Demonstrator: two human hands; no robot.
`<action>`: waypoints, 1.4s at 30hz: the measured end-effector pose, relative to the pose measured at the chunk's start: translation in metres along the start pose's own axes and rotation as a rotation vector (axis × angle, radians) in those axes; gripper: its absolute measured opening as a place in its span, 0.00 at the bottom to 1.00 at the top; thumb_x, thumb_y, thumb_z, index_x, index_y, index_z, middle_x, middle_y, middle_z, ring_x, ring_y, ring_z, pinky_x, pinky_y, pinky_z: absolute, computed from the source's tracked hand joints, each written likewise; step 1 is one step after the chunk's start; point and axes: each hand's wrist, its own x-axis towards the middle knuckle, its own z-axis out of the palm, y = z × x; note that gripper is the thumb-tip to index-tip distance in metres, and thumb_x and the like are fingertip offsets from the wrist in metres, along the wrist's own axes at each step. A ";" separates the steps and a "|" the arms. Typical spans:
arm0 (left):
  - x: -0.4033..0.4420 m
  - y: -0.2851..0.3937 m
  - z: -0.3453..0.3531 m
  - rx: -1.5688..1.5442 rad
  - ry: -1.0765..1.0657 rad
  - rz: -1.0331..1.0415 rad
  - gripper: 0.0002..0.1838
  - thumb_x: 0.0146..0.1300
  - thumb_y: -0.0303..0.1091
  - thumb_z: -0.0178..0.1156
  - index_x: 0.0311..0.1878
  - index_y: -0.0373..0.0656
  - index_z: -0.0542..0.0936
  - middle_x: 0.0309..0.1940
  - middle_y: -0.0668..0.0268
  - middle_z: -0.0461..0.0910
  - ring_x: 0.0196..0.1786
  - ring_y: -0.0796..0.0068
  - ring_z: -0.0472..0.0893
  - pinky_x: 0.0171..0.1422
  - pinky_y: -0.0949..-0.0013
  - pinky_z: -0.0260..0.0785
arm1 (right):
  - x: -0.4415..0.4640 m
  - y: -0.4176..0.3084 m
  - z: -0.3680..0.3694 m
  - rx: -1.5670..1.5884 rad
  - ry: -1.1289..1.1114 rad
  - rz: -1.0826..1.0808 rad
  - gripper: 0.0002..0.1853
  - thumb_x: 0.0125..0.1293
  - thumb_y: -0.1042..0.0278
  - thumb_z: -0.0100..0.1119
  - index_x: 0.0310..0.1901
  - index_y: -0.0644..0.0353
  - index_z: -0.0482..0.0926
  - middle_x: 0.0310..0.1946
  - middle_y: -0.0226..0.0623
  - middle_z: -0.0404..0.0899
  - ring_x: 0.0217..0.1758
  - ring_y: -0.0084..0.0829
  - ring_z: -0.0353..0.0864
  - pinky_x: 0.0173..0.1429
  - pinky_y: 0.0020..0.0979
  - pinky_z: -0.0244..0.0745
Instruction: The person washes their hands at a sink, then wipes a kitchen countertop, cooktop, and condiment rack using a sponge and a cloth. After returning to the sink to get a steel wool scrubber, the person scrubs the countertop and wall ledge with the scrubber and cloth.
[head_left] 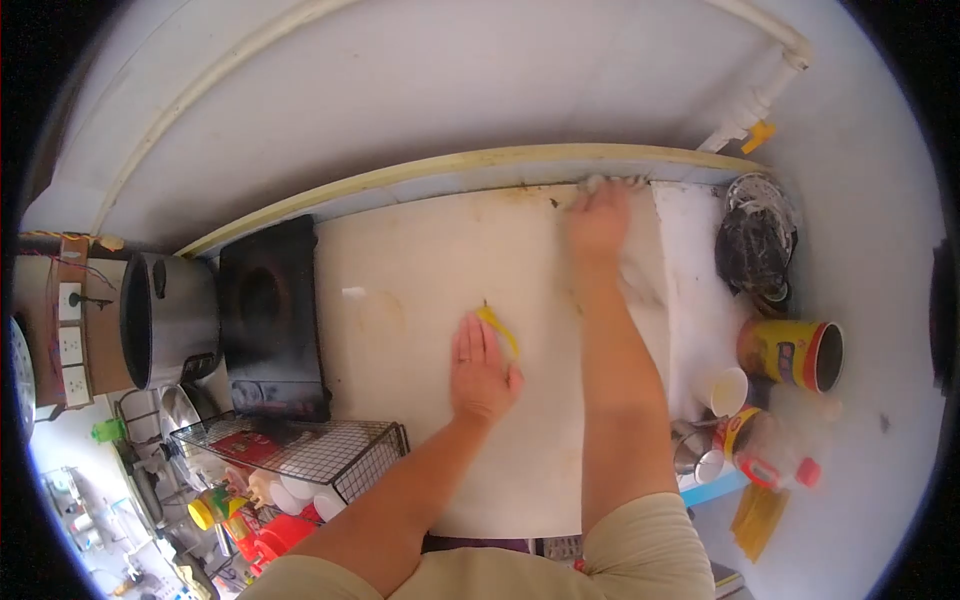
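Note:
My left hand [482,372] lies flat on the cream countertop [400,260], fingers stretched out, its tips beside a thin yellow strip [497,328]. At the back edge of the counter, near the wall, my right hand [600,215] reaches out, blurred by motion. A greyish, crumpled thing, perhaps a cloth [612,184], shows at its fingertips. Whether the fingers grip it or press on it is hard to make out.
A black cooktop [268,310] and a large metal pot [175,320] stand at the left, with a wire rack [370,460] nearer. On the right are a black bag [757,245], a yellow-red tin [785,355], a white cup [727,391] and a plastic jar [765,450].

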 end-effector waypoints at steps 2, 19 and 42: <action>0.000 0.000 0.001 -0.002 0.020 0.007 0.42 0.52 0.42 0.52 0.65 0.23 0.52 0.68 0.38 0.48 0.71 0.42 0.48 0.75 0.49 0.38 | -0.010 -0.025 0.008 0.121 -0.018 -0.056 0.20 0.52 0.66 0.58 0.46 0.68 0.77 0.52 0.53 0.74 0.59 0.50 0.70 0.65 0.42 0.64; 0.000 -0.001 0.002 0.024 0.130 0.058 0.41 0.51 0.43 0.55 0.64 0.25 0.58 0.67 0.41 0.53 0.70 0.45 0.52 0.74 0.50 0.43 | -0.038 0.025 -0.115 1.099 -0.407 0.718 0.14 0.64 0.65 0.53 0.46 0.66 0.77 0.42 0.28 0.77 0.46 0.23 0.73 0.53 0.25 0.67; 0.005 0.002 -0.003 0.008 0.053 0.025 0.39 0.53 0.39 0.53 0.64 0.24 0.55 0.67 0.40 0.50 0.71 0.45 0.49 0.75 0.50 0.41 | -0.145 0.005 -0.146 0.228 -0.481 -0.413 0.17 0.58 0.61 0.56 0.48 0.54 0.79 0.54 0.47 0.72 0.59 0.49 0.70 0.65 0.47 0.61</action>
